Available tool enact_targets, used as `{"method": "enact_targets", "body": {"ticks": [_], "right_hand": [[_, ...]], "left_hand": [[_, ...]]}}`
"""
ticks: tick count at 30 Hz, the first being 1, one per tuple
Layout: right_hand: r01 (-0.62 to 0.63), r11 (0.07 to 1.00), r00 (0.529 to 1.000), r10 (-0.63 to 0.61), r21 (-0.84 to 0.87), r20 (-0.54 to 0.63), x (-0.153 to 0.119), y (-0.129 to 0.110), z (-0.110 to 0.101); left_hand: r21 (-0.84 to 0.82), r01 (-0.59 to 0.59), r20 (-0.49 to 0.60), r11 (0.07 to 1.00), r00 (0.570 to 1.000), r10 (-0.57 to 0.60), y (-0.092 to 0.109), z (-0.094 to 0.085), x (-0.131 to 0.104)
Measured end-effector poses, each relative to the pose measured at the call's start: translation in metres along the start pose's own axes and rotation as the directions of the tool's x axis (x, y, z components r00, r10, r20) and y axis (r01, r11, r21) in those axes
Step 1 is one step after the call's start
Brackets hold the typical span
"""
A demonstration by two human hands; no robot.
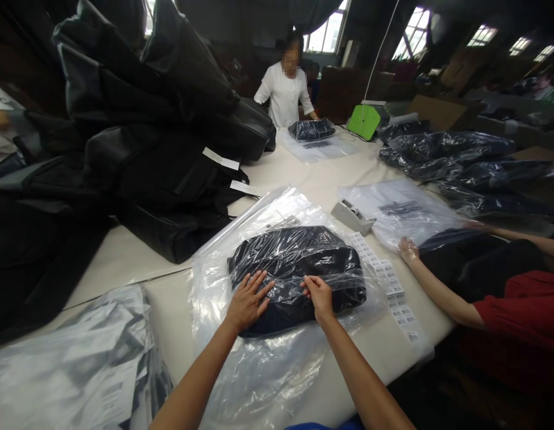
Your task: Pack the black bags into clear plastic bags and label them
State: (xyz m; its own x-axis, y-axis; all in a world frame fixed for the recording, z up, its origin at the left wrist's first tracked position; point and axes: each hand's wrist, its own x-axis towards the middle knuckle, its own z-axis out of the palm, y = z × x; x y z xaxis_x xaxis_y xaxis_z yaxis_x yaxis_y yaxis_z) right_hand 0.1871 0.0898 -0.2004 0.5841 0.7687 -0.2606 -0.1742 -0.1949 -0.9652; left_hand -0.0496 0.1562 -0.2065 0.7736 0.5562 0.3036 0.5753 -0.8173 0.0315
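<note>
A black bag (pixel 299 248) lies wrapped in clear plastic at the middle of the table, on top of more clear plastic sheets (pixel 209 286). My left hand (pixel 251 301) rests on the wrapped bag's near left part, palm down with fingers spread. On the right part of the same bag, my right hand (pixel 319 295) has thumb and forefinger pinched together at a fold of the plastic wrapping.
Black bags (pixel 160 149) are piled at the left. A tape dispenser (pixel 352 216) and label sheets (pixel 393 286) lie right of the wrapped bag. At the right, a person in red sleeves (pixel 519 307) handles plastic; another in white (pixel 283 92) stands across the table (pixel 304 176).
</note>
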Motion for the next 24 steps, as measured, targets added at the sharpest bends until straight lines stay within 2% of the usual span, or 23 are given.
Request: {"method": "enact_targets", "body": {"ticks": [6,13,19,24], "right_hand": [[-0.015,0.994,1.000,0.017,-0.110,0.016,0.009,0.006,0.003],[-0.143,0.947,0.990,0.137,-0.288,-0.041,0.026,0.003,0.008],[-0.265,0.804,0.954,0.301,-0.533,-0.020,0.053,-0.009,0.006],[-0.247,0.675,0.937,0.350,-0.695,0.007,0.053,-0.020,-0.006]], "left_hand": [[-0.001,0.001,0.016,1.000,1.000,-0.001,0.000,0.000,0.001],[0.002,-0.009,0.007,1.000,1.000,0.009,0.000,0.002,0.003],[-0.036,0.000,-0.001,0.999,1.000,0.000,0.000,0.004,0.002],[-0.064,-0.009,-0.063,0.998,0.998,0.005,0.000,0.006,0.000]]}}
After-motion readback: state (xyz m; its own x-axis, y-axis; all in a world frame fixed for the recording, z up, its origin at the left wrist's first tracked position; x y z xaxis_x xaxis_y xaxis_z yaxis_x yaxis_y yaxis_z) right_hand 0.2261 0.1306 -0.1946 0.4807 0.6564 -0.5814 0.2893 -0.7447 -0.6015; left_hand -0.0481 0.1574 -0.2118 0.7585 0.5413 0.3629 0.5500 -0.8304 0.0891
